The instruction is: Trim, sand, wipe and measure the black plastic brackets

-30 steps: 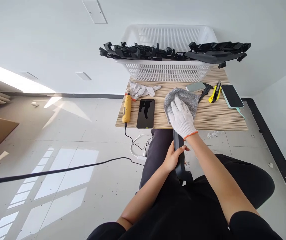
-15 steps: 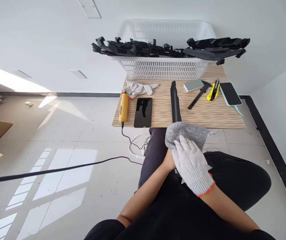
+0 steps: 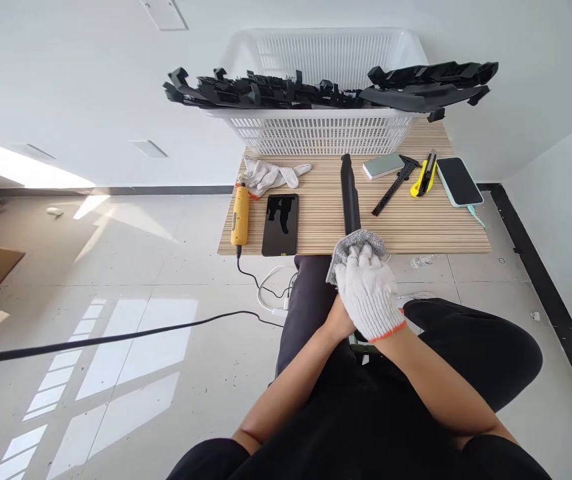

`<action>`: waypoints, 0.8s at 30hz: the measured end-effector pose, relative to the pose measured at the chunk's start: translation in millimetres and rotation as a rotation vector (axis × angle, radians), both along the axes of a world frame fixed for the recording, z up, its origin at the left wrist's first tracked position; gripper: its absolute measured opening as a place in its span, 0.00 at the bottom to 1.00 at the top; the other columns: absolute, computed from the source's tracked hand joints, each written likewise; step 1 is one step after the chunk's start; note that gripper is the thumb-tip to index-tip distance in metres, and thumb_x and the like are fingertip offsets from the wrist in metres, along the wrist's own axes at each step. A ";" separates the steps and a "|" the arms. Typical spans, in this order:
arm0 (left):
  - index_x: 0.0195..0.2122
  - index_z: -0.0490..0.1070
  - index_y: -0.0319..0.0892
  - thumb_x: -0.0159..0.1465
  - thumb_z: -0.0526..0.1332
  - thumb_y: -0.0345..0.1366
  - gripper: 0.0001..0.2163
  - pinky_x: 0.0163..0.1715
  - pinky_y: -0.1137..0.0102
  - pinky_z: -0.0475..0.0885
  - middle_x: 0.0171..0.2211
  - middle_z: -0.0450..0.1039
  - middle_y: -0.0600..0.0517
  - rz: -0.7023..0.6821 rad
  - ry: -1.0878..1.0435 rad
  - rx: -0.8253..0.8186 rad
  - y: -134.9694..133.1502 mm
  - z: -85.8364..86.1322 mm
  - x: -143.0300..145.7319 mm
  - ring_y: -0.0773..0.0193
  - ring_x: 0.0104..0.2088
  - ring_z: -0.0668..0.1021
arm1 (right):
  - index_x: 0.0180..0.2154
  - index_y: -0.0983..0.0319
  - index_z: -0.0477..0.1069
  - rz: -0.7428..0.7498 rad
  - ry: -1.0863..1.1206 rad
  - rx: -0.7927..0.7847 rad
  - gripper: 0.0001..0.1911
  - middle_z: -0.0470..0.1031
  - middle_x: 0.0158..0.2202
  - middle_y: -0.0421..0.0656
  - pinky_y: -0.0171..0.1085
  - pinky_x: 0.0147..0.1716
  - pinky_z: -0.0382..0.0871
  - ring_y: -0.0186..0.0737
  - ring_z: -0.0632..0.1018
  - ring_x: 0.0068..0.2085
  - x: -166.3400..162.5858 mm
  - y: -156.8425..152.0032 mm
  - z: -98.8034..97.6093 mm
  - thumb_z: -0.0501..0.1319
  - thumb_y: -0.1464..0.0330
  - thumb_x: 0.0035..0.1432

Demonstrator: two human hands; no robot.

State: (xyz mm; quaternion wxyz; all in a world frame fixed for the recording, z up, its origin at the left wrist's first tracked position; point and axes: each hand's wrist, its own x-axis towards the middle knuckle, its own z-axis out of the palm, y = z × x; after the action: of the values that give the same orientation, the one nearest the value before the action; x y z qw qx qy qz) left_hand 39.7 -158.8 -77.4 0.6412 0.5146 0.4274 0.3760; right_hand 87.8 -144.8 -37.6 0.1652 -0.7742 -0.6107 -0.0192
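Observation:
A long black plastic trim piece (image 3: 350, 197) points away from me over the table, its near part covered. My right hand (image 3: 367, 293), in a white knitted glove with an orange cuff, presses a folded grey cloth (image 3: 342, 257) around the piece. Its fingers are bent over the cloth. My bare left hand (image 3: 340, 319) is beneath the gloved one, gripping the near part of the trim piece; its fingers are mostly hidden behind the glove and cloth.
A white plastic basket (image 3: 316, 133) at the table's back bears several black trim pieces (image 3: 266, 92). On the table (image 3: 316, 227) lie a yellow corded tool (image 3: 240, 217), a glove (image 3: 271, 175), a dark tablet (image 3: 280, 225), a caliper (image 3: 395, 187), a yellow cutter (image 3: 423, 177) and a phone (image 3: 459, 182).
My right hand has shifted left and slightly up, and its fingers have bunched the cloth more tightly around the trim piece. The whole view has shifted slightly.

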 end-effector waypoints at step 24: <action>0.55 0.68 0.43 0.55 0.71 0.42 0.27 0.43 0.61 0.77 0.44 0.80 0.44 0.177 -0.043 -0.170 -5.1 -2.1 12.0 0.53 0.39 0.81 | 0.69 0.70 0.55 0.104 -0.051 -0.008 0.32 0.60 0.65 0.66 0.57 0.46 0.70 0.62 0.71 0.53 -0.3 156.5 34.8 0.47 0.65 0.68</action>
State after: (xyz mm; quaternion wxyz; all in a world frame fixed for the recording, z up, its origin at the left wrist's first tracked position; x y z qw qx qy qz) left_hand 51.7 -163.9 -79.5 0.6558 0.4107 0.4874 0.4045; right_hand 87.4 11.7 -2.8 0.1472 -0.7413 -0.6542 -0.0278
